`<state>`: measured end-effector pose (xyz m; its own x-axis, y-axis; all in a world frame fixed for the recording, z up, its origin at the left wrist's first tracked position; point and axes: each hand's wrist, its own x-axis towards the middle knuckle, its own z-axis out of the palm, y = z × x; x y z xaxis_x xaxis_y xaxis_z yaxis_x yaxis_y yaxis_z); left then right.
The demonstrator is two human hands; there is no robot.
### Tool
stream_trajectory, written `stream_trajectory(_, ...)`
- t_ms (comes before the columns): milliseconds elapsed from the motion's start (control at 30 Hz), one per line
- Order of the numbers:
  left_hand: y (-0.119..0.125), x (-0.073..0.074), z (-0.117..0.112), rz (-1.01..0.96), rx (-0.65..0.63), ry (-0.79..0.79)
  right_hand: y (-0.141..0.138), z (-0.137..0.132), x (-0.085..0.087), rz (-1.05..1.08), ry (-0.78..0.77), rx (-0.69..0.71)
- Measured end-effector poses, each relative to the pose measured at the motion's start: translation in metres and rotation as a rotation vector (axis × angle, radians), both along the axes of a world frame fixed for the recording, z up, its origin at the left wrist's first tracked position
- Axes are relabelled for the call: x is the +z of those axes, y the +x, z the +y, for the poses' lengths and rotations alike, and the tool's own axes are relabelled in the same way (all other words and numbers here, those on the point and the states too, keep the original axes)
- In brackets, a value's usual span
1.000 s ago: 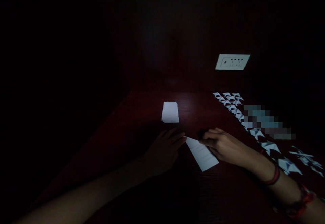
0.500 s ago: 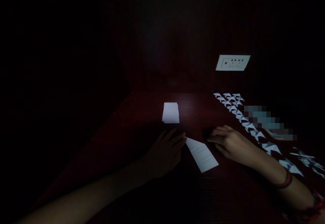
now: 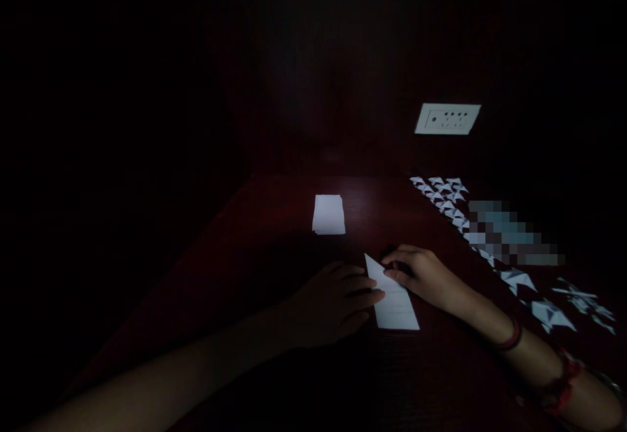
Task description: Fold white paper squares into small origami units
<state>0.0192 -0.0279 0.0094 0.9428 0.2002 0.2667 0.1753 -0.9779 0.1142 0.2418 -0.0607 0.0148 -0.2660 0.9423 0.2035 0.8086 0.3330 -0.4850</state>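
Note:
A folded sheet of white paper (image 3: pixel 396 308) with faint printed lines lies slanted on the dark red table, its pointed end away from me. My left hand (image 3: pixel 337 298) is open, with spread fingers and two fingertips resting on the paper's left edge. At the upper right edge, the thumb of my right hand (image 3: pixel 424 275) presses on the paper while the curled fingers are beside it; the hand seems to pinch this edge. Beyond both hands sits a stack of white paper sheets (image 3: pixel 329 215).
Several folded white paper shapes (image 3: pixel 549 314) run in rows along the table's right side. Thin paper pieces (image 3: pixel 582 299) lie farther right, near a blurred patch (image 3: pixel 509 232). A white wall socket (image 3: pixel 447 119) is on the back wall. The surroundings are very dark.
My right hand has moved left onto the paper's edge. My left hand has shifted right, its fingertips now over the paper. The paper has turned slightly, and its outline is more sharply pointed.

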Motion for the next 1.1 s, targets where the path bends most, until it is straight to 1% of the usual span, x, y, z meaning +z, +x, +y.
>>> stream_trajectory(133, -0.002, -0.003, 0.002, 0.033, 0.065, -0.025, -0.004, -0.001, 0.006, 0.033, -0.104, -0.045)
stream_trajectory(200, -0.002, -0.003, 0.003, 0.04, 0.06, -0.036, -0.003, 0.0, 0.005, 0.082, -0.166, -0.054)
stream_trajectory(267, -0.003, -0.003, 0.004, 0.037, 0.039, -0.051, 0.0, 0.001, 0.001, 0.16, -0.192, -0.078)
stream_trajectory(333, -0.003, -0.002, 0.004, 0.025, 0.022, -0.064, 0.002, 0.002, -0.002, 0.279, -0.208, -0.13)
stream_trajectory(400, -0.002, -0.002, 0.004, 0.016, 0.018, -0.074, 0.002, 0.003, -0.003, 0.443, -0.274, -0.185)
stream_trajectory(500, -0.002, -0.002, 0.004, 0.024, 0.021, -0.08, 0.001, 0.001, 0.004, 0.698, -0.431, -0.238)
stream_trajectory(567, -0.002, -0.002, 0.004, 0.035, 0.031, -0.082, 0.001, 0.0, 0.008, 0.794, -0.491, -0.26)
stream_trajectory(667, -0.002, -0.003, 0.004, 0.038, 0.048, -0.081, 0.004, -0.002, 0.012, 0.821, -0.475, -0.298)
stream_trajectory(767, -0.002, -0.003, 0.004, 0.026, 0.05, -0.077, 0.006, -0.001, 0.011, 0.814, -0.462, -0.329)
stream_trajectory(833, -0.002, -0.003, 0.004, 0.015, 0.041, -0.08, 0.006, -0.001, 0.01, 0.844, -0.499, -0.315)
stream_trajectory(967, -0.002, -0.007, 0.005, -0.007, 0.036, -0.081, 0.004, -0.002, 0.013, 0.98, -0.602, -0.271)
stream_trajectory(1033, -0.001, -0.008, 0.005, -0.011, 0.035, -0.077, 0.003, -0.003, 0.015, 1.018, -0.635, -0.284)
stream_trajectory(1100, -0.001, -0.008, 0.005, -0.019, 0.037, -0.073, 0.001, -0.004, 0.018, 1.017, -0.622, -0.322)
